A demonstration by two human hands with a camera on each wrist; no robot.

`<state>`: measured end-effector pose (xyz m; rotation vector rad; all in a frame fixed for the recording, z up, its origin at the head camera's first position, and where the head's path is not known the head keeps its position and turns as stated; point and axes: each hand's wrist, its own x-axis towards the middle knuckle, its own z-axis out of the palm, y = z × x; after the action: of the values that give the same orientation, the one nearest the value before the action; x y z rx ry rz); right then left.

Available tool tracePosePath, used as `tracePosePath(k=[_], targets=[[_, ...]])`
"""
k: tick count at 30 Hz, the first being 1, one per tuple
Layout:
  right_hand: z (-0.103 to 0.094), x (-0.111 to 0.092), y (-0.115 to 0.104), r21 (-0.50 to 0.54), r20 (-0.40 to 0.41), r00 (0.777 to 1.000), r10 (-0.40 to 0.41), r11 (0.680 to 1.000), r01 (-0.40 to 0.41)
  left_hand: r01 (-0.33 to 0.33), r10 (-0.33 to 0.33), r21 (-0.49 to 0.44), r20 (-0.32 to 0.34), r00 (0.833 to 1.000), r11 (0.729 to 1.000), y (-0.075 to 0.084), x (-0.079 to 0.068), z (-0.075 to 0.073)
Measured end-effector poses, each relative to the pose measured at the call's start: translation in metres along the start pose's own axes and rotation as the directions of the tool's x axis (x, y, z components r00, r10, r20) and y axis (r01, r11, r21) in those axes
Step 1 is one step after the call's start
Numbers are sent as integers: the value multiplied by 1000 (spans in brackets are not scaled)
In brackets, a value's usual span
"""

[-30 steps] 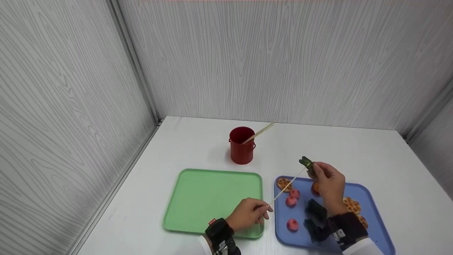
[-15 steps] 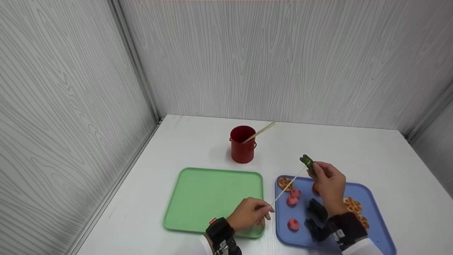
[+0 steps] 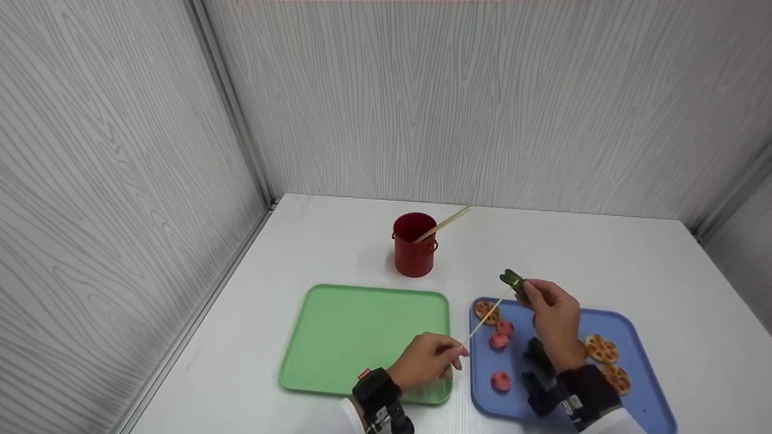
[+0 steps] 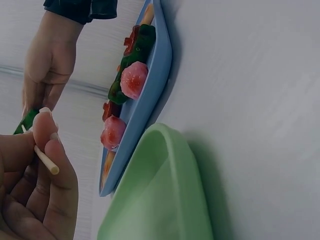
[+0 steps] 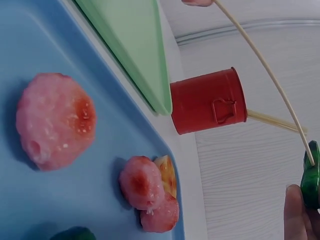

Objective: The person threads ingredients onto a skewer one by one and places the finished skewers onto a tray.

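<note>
My left hand [image 3: 425,361] pinches a thin wooden skewer [image 3: 487,318] above the green tray's right edge. Its blunt end [image 4: 53,170] sticks out between thumb and fingers in the left wrist view. My right hand [image 3: 556,319] holds a dark green vegetable piece [image 3: 511,279] with a pale band, above the blue tray's far side. In the right wrist view the skewer [image 5: 265,65] looks bowed, and its far end meets the green piece [image 5: 311,182]. How deep the tip goes in cannot be told.
The blue tray [image 3: 648,386] bears pink balls [image 3: 500,381], lotus root slices [image 3: 602,348] and more dark green pieces [image 3: 534,386]. To its left lies a green tray [image 3: 356,331]. Behind them stands a red bucket [image 3: 414,256] with skewers [image 3: 446,220] leaning in it.
My right hand has shifted left and slightly down with the green piece, closer to my left hand. The left hand has barely moved and keeps its pinch on the skewer.
</note>
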<state>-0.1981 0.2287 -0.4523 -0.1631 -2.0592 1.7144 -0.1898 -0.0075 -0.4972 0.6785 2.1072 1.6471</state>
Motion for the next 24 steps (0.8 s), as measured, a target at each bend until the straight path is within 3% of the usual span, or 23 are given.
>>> tracePosePath(k=[4,11,16,19,24], targets=[[7,-8,-6,-10,22,999,-44,999,44,-13,13,2,-7,1000,1000,1,1,0],[18,-13,24,-114,43,994,-96,988,101,-36,36,-8,-19,999,999,1,2,3],[27,-22,31,-193,67,983,-168,965,178,-8,11,-64,39,999,998,0,2,1],[32,-27,29,-185,100,978,-184,962,200,-4,9,-83,62,998,997,-1,3,1],[39,-35,24,-161,145,972,-183,965,206,6,-3,-97,25,1000,995,0,5,0]])
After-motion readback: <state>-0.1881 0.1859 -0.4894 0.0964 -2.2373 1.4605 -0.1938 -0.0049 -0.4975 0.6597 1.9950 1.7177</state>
